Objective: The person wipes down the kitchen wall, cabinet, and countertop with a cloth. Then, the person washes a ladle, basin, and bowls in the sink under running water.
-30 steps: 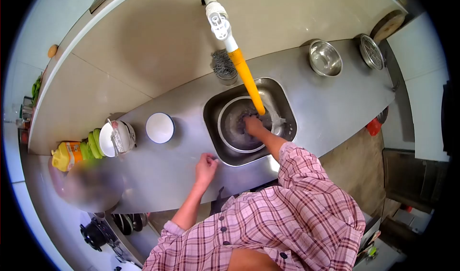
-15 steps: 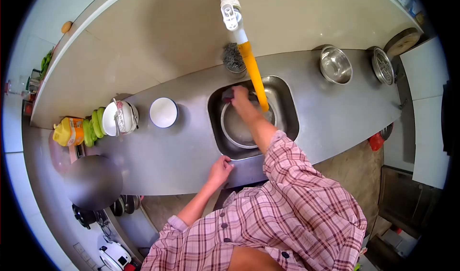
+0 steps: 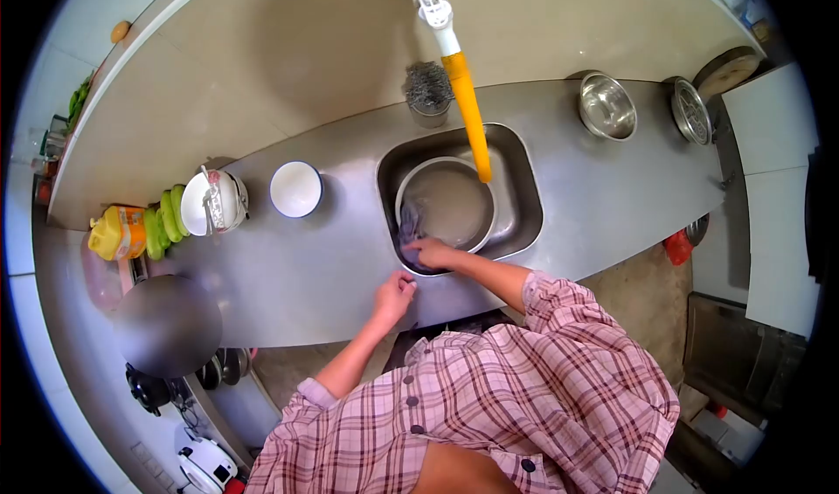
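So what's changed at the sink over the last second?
The right hand went from mid-basin to the basin's far left rim, then back to its near left side, the dark cloth going along. The left hand stays near the sink; the basin remains inside.

A kitchen, shown by the metal counter (image 3: pixel 603 188) with a sink (image 3: pixel 522 219) set into it and a basin (image 3: pixel 493 207) in the sink, a white tap (image 3: pixel 433 6) fitted with a yellow hose (image 3: pixel 468 114), wiry scourers (image 3: pixel 427 83) near the wall, 1 shiny metal bowl (image 3: pixel 607 108), 1 blue-rimmed white bowl (image 3: pixel 295 189) and long green produce (image 3: pixel 165 221)
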Demonstrator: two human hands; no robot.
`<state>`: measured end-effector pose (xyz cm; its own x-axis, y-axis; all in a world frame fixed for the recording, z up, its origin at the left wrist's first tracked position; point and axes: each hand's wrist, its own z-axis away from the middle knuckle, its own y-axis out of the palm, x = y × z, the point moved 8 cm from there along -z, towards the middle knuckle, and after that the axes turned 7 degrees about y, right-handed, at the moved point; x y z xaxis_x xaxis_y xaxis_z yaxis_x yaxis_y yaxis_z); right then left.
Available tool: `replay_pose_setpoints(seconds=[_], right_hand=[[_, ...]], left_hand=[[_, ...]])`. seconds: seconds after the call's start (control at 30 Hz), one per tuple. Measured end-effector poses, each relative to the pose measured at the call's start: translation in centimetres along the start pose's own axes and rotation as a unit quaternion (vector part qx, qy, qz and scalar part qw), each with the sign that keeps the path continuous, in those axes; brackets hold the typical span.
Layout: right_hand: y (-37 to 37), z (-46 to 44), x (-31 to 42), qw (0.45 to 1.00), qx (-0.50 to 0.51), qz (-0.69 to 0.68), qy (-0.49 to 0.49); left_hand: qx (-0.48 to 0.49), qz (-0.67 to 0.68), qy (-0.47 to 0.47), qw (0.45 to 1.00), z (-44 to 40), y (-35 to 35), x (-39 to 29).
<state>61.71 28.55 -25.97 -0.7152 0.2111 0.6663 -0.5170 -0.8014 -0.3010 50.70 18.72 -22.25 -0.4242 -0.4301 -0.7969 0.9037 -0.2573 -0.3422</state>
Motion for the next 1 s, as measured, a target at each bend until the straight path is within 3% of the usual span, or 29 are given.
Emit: replay_pose_setpoints(seconds=[0.1, 0.17, 0.23, 0.3, 0.33, 0.37, 0.43, 0.53, 0.63, 0.67, 0.77, 0.87, 1.0], right_hand=[[-0.9, 0.4, -1.3, 0.989, 0.037, 0.113, -0.085], [-3.3, -0.4, -2.7, 0.988, 0.006, 0.148, -0.044], [-9.0, 2.0, -1.8, 0.980, -0.076, 0.163, 0.087], [-14.7, 4.2, 0.5, 0.968, -0.140, 0.172, 0.115], [-16.9, 4.1, 0.7, 0.959, -0.222, 0.158, 0.072], [-19.2, 4.2, 0.8, 0.942, -0.302, 0.143, 0.028], [-22.6, 3.1, 3.3, 0.858, -0.304, 0.408, -0.071], [-25.4, -1.0, -0.2, 0.762, -0.295, 0.570, -0.082], [-24.5, -1.5, -6.3, 0.708, -0.180, 0.681, -0.044], [-23.7, -1.8, -8.8, 0.701, -0.205, 0.682, -0.047], [-19.9, -1.2, -12.7, 0.732, -0.173, 0.658, 0.032], [-16.8, -0.3, -15.9, 0.817, -0.188, 0.537, 0.090], [-13.7, 1.6, -18.4, 0.906, -0.092, 0.372, 0.180]], left_hand=[[-0.036, 0.085, -0.017, 0.996, -1.6, -0.3, -0.6], [-0.056, 0.106, 0.006, 0.993, -2.6, -0.8, -2.2], [-0.079, 0.116, 0.026, 0.990, -3.9, -0.9, -3.5], [-0.104, 0.108, 0.044, 0.988, -5.4, -0.5, -3.7], [-0.120, 0.041, 0.054, 0.990, -6.9, 0.3, -1.5], [-0.122, 0.044, 0.021, 0.991, -8.5, 1.5, 0.7], [-0.130, 0.055, -0.047, 0.989, -10.7, 3.2, 3.5], [-0.157, 0.085, -0.133, 0.975, -13.0, 4.9, 6.7], [-0.187, 0.118, -0.184, 0.958, -14.8, 5.5, 9.6], [-0.199, 0.142, -0.184, 0.952, -15.3, 5.6, 10.3], [-0.215, 0.189, -0.217, 0.933, -13.9, 5.1, 7.2], [-0.194, 0.166, -0.220, 0.942, -14.3, 4.8, 6.9], [-0.121, 0.193, -0.259, 0.939, -13.5, 4.6, 3.9]])
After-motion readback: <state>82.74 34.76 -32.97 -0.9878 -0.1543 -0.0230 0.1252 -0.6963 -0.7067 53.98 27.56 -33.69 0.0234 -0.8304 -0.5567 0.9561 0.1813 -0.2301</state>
